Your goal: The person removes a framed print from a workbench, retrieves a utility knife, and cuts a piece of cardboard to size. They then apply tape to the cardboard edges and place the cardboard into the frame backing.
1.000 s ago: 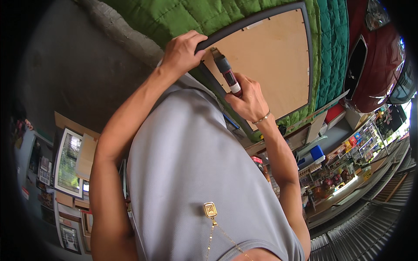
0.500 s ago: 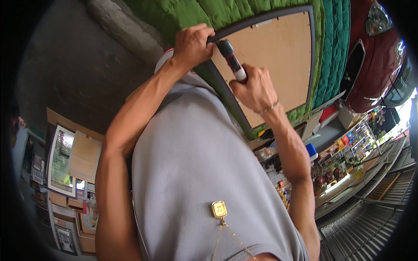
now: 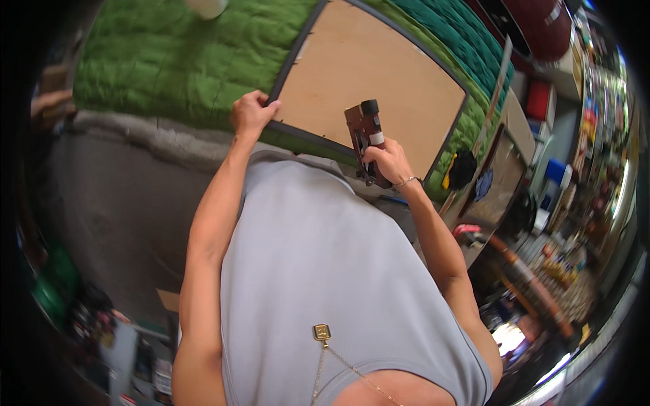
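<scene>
Board [image 3: 379, 64] already sat inside a dark frame [image 3: 289, 68] on green quilting [image 3: 183, 81], small dark tabs [image 3: 298, 59] dotting its left edge; how much remained was unclear. The left hand [image 3: 252, 114] pinched the frame's near-left corner; the right hand's grip [image 3: 387, 162] wrapped a maroon tool [image 3: 359, 128].

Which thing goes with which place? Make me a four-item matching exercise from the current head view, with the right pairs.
1. left hand
2. staple-gun-like tool
3. picture frame
4. gold pendant

A. hanging over the gray top
B. laid flat on the green quilted cloth
C. at the frame's near-left corner
D. held in the right hand

Pairs: 1-C, 2-D, 3-B, 4-A
</scene>
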The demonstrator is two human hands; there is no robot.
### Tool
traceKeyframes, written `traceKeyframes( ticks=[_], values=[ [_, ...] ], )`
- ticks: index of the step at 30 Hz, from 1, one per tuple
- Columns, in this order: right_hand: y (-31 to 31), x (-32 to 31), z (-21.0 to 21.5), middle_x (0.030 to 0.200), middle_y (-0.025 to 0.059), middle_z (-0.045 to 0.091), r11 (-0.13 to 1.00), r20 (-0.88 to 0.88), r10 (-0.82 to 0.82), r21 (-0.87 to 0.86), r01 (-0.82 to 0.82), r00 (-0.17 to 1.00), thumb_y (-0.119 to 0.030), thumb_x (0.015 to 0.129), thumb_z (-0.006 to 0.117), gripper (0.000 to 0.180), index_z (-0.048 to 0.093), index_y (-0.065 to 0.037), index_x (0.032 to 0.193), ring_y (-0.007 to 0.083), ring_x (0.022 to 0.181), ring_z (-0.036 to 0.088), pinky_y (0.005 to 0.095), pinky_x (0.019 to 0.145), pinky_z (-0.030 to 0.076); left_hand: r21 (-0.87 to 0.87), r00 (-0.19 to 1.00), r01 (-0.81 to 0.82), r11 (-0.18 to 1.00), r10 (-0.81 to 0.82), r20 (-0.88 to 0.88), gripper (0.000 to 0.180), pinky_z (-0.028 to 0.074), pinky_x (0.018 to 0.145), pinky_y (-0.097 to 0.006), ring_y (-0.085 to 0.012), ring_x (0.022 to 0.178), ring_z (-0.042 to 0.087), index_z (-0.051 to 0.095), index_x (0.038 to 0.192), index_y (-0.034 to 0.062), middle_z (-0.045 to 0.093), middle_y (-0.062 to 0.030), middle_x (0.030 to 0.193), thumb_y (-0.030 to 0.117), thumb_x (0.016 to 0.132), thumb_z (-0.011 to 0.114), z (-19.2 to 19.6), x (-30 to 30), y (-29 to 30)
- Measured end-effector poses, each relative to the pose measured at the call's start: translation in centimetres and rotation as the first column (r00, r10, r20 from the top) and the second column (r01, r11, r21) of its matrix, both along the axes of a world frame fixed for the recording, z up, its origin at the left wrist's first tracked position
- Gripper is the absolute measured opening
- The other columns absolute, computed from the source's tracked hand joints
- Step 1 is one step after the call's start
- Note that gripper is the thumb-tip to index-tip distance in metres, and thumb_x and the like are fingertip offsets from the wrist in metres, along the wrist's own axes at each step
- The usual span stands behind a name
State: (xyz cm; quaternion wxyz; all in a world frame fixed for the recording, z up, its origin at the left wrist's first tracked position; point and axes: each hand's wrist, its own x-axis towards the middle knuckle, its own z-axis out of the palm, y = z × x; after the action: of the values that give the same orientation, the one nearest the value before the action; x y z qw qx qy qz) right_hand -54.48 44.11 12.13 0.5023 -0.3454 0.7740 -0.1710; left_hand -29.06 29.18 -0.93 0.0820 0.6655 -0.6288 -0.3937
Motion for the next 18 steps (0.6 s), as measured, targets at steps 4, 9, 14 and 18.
traceKeyframes(
  ticks=[4,9,14,18],
  values=[
    [2.1,-0.8,-3.4,0.061,0.0072,0.057,0.802,0.302,-0.551,-0.065,0.593,0.778,-0.019,0.075,0.057,0.02,0.057,0.001,0.077,0.0195,0.052,0.056,0.0345,0.05,0.046,0.11,0.97,0.061,0.992,-0.085,0.226,0.035,0.052,0.074,-0.042,-0.029,0.084,0.068,0.071,0.082,0.0137,0.072,-0.008,0.085,0.042,0.063,0.08,0.6,-0.5,-1.8],
    [-3.0,-0.3,-7.1,0.057,0.0035,0.052,0.297,0.539,-0.795,-0.056,0.953,0.279,-0.025,0.084,0.058,0.025,0.054,-0.002,0.074,0.0171,0.049,0.054,0.036,0.046,0.047,-0.045,0.895,0.359,0.932,-0.33,0.3,0.035,0.051,0.078,-0.041,-0.0253,0.091,0.064,0.066,0.09,0.013,0.066,-0.0037,0.099,0.033,0.065,0.081,4.3,-3.4,-3.0],
    [-3.3,0.6,-9.5,0.068,0.0059,0.062,0.406,0.43,-0.8,-0.124,0.905,0.418,-0.05,0.082,0.066,0.053,0.065,0.002,0.076,0.0138,0.064,0.06,0.0313,0.057,0.047,-0.465,0.558,0.609,0.642,-0.764,-0.325,0.069,0.051,0.081,-0.038,-0.0254,0.094,0.062,0.061,0.118,0.0025,0.064,-0.0128,0.105,0.042,0.067,0.083,6.9,-15.9,-1.9],
    [2.5,-3.6,-8.8,0.085,0.001,0.066,0.611,0.583,-0.606,-0.096,0.786,0.542,-0.035,0.091,0.062,0.033,0.069,-0.005,0.105,0.0085,0.078,0.06,0.0254,0.068,0.046,0.05,0.505,0.839,0.541,-0.742,-0.441,0.059,0.052,0.076,-0.036,-0.0216,0.086,0.063,0.059,0.121,0.0016,0.064,-0.0139,0.097,0.033,0.075,0.077,6.8,-21.8,0.3]
  ],
)
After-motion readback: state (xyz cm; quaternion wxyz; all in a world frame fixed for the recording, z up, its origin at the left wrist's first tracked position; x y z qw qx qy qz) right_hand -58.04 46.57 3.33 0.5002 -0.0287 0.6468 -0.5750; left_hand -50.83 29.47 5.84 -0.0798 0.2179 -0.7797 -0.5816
